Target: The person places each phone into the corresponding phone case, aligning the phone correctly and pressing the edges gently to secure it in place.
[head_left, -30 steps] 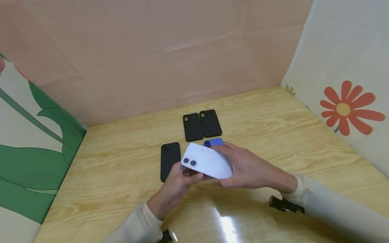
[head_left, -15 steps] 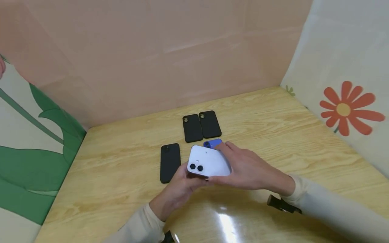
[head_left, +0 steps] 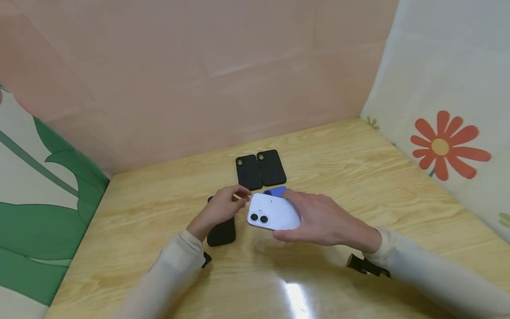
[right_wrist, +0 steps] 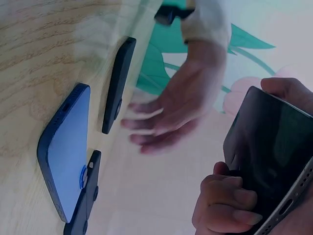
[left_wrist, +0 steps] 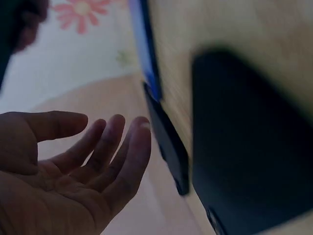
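My right hand (head_left: 324, 219) grips a white phone (head_left: 279, 212) by its right end, back with two camera lenses facing up. Its dark screen side, with the fingers curled round the edge, shows in the right wrist view, where the blurred left hand (right_wrist: 178, 105) hangs in the background. My left hand (head_left: 221, 207) holds nothing, its fingers loosely bent beside the white phone and over a black phone-shaped piece (head_left: 224, 232) lying on the table. That hand partly covers the black piece. Behind the white phone lies a blue phone (head_left: 276, 191), partly hidden in the head view.
Two black phone cases (head_left: 249, 172) with camera cutouts lie side by side farther back on the wooden table (head_left: 159, 199). A pink cloth (head_left: 179, 88) stands behind the table, with patterned cloths on both sides. Both wrists carry small black devices (head_left: 366, 266).
My left hand has let go of the white phone and moved up and left over the black phone-shaped piece. The right hand still holds the white phone, which has turned slightly.
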`<state>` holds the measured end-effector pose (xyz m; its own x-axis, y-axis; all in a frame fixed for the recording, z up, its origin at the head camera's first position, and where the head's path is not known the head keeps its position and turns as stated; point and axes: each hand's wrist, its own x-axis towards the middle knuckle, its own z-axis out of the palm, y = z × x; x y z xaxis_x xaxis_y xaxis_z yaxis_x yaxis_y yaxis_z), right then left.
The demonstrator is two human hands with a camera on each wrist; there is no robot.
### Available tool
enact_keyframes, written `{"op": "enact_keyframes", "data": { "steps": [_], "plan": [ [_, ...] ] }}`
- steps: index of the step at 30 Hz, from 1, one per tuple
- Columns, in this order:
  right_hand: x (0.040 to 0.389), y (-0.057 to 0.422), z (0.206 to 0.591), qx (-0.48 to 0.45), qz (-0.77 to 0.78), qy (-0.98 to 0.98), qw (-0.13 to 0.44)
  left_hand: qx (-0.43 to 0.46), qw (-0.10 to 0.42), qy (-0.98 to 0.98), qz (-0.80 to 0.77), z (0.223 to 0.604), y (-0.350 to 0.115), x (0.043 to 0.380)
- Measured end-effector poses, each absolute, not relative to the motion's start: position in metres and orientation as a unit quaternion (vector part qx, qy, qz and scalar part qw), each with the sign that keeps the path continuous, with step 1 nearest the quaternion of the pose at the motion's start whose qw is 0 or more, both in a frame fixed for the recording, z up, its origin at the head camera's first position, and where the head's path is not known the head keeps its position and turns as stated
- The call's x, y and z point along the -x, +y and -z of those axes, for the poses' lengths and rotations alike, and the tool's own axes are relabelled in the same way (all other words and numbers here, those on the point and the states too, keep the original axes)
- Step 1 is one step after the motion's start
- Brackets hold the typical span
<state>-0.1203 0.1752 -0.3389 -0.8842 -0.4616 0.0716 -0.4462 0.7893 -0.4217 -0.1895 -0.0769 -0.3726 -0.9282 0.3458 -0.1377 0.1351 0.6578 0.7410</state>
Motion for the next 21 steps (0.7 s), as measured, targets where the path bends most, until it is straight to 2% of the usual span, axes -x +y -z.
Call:
{"op": "enact_keyframes", "data": {
  "steps": [5, 9, 13, 21],
  "plan": [
    [0.118, 0.174, 0.340, 0.248, 0.217, 0.944, 0.006, -0.170, 0.108, 0.960, -0.197, 0.382, -0.080, 0.220],
    [0.116, 0.171, 0.340, 0.241, 0.213, 0.947, 0.007, -0.205, 0.157, 0.963, -0.081, 0.388, -0.075, 0.223],
    [0.115, 0.170, 0.338, 0.234, 0.208, 0.950, 0.004, -0.221, 0.186, 0.957, -0.041, 0.391, -0.068, 0.209],
    [0.116, 0.176, 0.332, 0.226, 0.199, 0.954, -0.005, -0.258, 0.112, 0.959, -0.018, 0.391, -0.056, 0.172]
  ]
}}
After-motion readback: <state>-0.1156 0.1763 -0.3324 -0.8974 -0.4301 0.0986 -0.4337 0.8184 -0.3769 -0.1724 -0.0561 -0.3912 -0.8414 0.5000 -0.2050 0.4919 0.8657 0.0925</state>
